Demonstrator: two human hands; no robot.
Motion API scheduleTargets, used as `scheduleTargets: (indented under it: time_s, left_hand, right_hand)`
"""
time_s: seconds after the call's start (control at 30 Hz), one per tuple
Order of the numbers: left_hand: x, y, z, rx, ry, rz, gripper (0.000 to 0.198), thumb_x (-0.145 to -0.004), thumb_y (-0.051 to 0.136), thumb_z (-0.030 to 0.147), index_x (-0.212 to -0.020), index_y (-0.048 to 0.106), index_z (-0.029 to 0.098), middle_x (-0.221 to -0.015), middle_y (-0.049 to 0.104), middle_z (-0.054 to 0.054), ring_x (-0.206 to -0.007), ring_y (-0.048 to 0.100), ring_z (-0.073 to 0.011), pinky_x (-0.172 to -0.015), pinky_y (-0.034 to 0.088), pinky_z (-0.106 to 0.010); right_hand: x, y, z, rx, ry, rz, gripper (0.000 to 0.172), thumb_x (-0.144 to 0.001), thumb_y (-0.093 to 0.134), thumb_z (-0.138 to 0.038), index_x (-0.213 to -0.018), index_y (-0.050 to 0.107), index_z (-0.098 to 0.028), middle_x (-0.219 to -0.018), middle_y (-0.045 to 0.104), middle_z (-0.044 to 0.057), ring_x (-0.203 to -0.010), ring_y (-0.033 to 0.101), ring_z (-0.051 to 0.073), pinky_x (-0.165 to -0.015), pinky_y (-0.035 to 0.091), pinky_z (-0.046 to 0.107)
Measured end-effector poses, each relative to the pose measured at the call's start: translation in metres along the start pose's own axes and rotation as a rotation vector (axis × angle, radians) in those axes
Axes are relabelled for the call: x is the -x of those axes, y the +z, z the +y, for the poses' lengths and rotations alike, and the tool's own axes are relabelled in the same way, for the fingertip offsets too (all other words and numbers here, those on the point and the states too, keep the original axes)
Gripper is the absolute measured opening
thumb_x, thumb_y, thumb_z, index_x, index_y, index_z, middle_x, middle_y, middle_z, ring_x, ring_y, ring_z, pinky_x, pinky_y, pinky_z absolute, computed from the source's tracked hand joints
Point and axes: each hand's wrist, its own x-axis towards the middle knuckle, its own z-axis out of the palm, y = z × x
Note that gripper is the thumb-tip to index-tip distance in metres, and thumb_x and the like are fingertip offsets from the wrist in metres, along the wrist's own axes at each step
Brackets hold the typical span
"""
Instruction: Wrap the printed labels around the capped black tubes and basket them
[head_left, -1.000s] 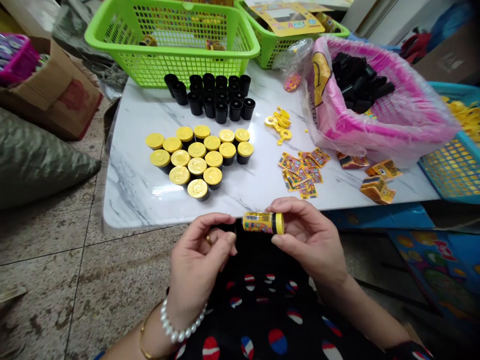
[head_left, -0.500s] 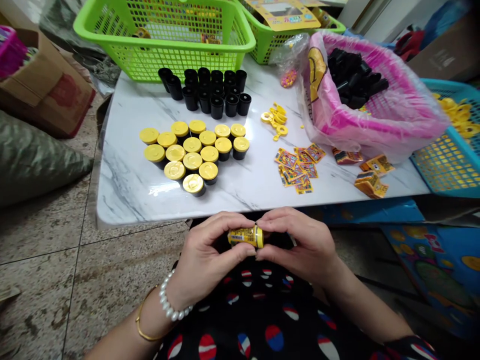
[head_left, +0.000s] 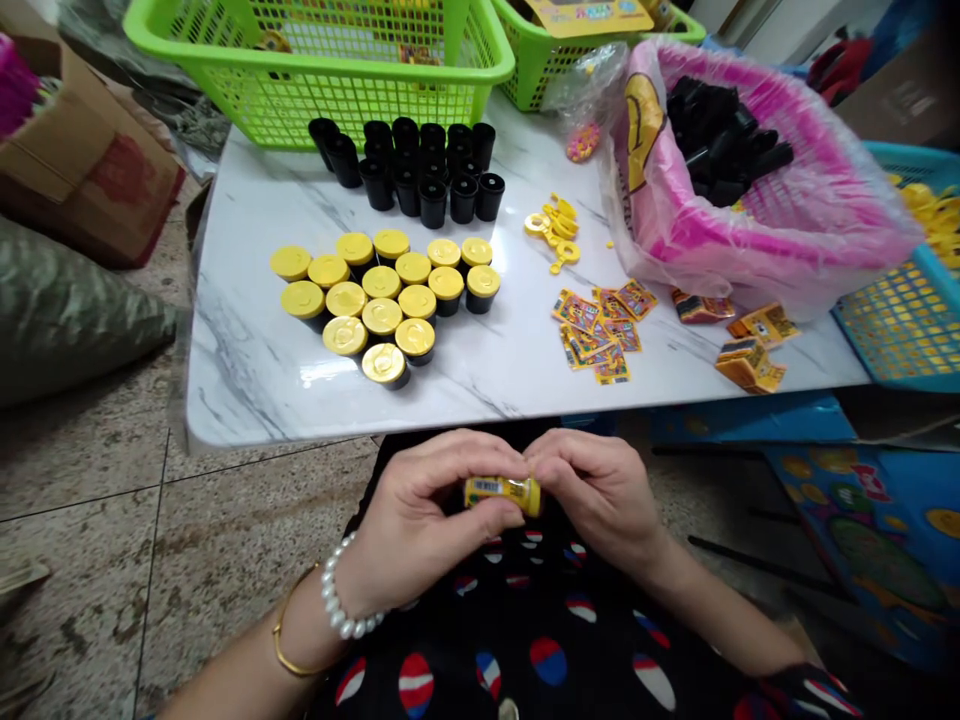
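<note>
My left hand, with a pearl bracelet and a gold bangle at the wrist, is closed around a small yellow labelled canister just in front of the table edge. The canister lies on its side, its yellow cap end pointing right. At that end my right hand pinches with thumb and fingers; its other fingers are curled in. On the table beyond stand several black cups with yellow lids in a cluster. Behind them are several plain black cups in rows.
Yellow plastic rings, printed packets and folded printed papers lie on the marble-patterned table. A pink basket, lined with plastic, holds black cups. Green baskets stand behind; a blue basket is at right.
My right hand's thumb and fingers have drawn together into a pinch at the cap end. The canister has turned a little in my left hand, so more barcode shows.
</note>
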Motion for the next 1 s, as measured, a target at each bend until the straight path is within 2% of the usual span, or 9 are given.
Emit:
scheduleTargets:
  time_s: [0.07, 0.13, 0.2, 0.37, 0.47, 0.63, 0.73, 0.93, 1.0]
  left_hand:
    - [0.001, 0.000, -0.002, 0.080, -0.071, 0.002, 0.016, -0.080, 0.076, 0.021, -0.096, 0.079, 0.022, -0.101, 0.074, -0.009, -0.092, 0.069, -0.0215, -0.082, 0.055, -0.030]
    - [0.000, 0.000, -0.004, 0.194, -0.177, 0.028, 0.017, -0.084, 0.073, 0.024, -0.100, 0.077, 0.022, -0.099, 0.073, -0.009, -0.080, 0.069, -0.0182, -0.070, 0.056, -0.028]
    - [-0.001, 0.001, -0.005, 0.291, -0.268, 0.032, 0.018, -0.083, 0.073, 0.024, -0.101, 0.076, 0.020, -0.091, 0.073, -0.007, -0.068, 0.067, -0.0150, -0.061, 0.055, -0.024]
    - [-0.005, 0.008, 0.000, 0.328, -0.322, 0.058, 0.020, -0.074, 0.081, 0.016, -0.093, 0.077, 0.019, -0.084, 0.075, -0.004, -0.072, 0.067, -0.0130, -0.066, 0.054, -0.020]
    - [-0.006, 0.009, -0.001, 0.264, -0.339, 0.105, 0.017, -0.074, 0.081, 0.019, -0.091, 0.076, 0.018, -0.081, 0.073, -0.004, -0.069, 0.064, -0.0112, -0.064, 0.053, -0.019]
    - [-0.003, 0.004, -0.007, 0.398, -0.370, 0.038, 0.020, -0.081, 0.076, 0.031, -0.094, 0.071, 0.017, -0.073, 0.068, -0.002, -0.060, 0.060, -0.0107, -0.058, 0.051, -0.020]
    - [-0.002, 0.004, -0.007, 0.418, -0.371, 0.046, 0.022, -0.078, 0.079, 0.023, -0.097, 0.070, 0.017, -0.079, 0.069, -0.001, -0.064, 0.060, -0.0086, -0.060, 0.050, -0.017]
    - [0.001, 0.014, -0.003, 0.301, -0.203, 0.066, 0.020, -0.079, 0.076, 0.016, -0.097, 0.069, 0.018, -0.095, 0.074, -0.003, -0.084, 0.067, -0.0118, -0.076, 0.054, -0.019]
    - [0.002, 0.014, -0.002, 0.290, -0.201, 0.065, 0.020, -0.079, 0.077, 0.016, -0.097, 0.069, 0.018, -0.094, 0.075, -0.002, -0.083, 0.067, -0.0114, -0.075, 0.054, -0.018]
  right_hand:
    - [0.004, -0.004, 0.000, -0.013, 0.007, 0.006, 0.021, -0.092, 0.063, -0.038, -0.094, 0.074, -0.020, -0.081, 0.071, 0.006, -0.068, 0.068, 0.017, -0.063, 0.057, 0.028]
    - [0.006, -0.011, -0.001, 0.013, -0.079, 0.035, 0.040, -0.084, 0.074, -0.038, -0.120, 0.068, -0.022, -0.102, 0.071, 0.010, -0.081, 0.069, 0.021, -0.072, 0.060, 0.033]
    - [0.004, -0.016, -0.002, 0.096, -0.209, 0.024, 0.056, -0.078, 0.081, -0.030, -0.130, 0.061, -0.025, -0.117, 0.068, 0.011, -0.094, 0.070, 0.024, -0.081, 0.061, 0.036]
    - [-0.001, -0.008, 0.000, 0.243, -0.431, 0.023, 0.050, -0.081, 0.076, -0.014, -0.129, 0.063, -0.025, -0.101, 0.075, 0.010, -0.091, 0.072, 0.022, -0.078, 0.063, 0.033]
    - [0.003, 0.003, 0.004, 0.287, -0.434, 0.090, 0.055, -0.082, 0.075, -0.016, -0.135, 0.060, -0.024, -0.105, 0.074, 0.012, -0.090, 0.072, 0.023, -0.077, 0.064, 0.036]
    - [0.006, 0.001, 0.006, 0.336, -0.507, 0.057, 0.060, -0.084, 0.071, -0.009, -0.139, 0.056, -0.026, -0.111, 0.073, 0.011, -0.098, 0.071, 0.023, -0.081, 0.063, 0.034]
    - [0.004, -0.006, 0.005, 0.362, -0.536, 0.074, 0.054, -0.082, 0.074, -0.011, -0.133, 0.061, -0.020, -0.107, 0.073, 0.013, -0.096, 0.071, 0.023, -0.082, 0.063, 0.033]
    - [0.008, -0.001, -0.005, 0.267, -0.325, 0.130, 0.029, -0.088, 0.070, -0.023, -0.117, 0.069, -0.017, -0.094, 0.075, 0.010, -0.081, 0.072, 0.019, -0.069, 0.062, 0.028]
    - [0.010, 0.000, -0.007, 0.265, -0.304, 0.131, 0.029, -0.090, 0.068, -0.022, -0.118, 0.067, -0.018, -0.095, 0.075, 0.010, -0.082, 0.072, 0.019, -0.071, 0.062, 0.028]
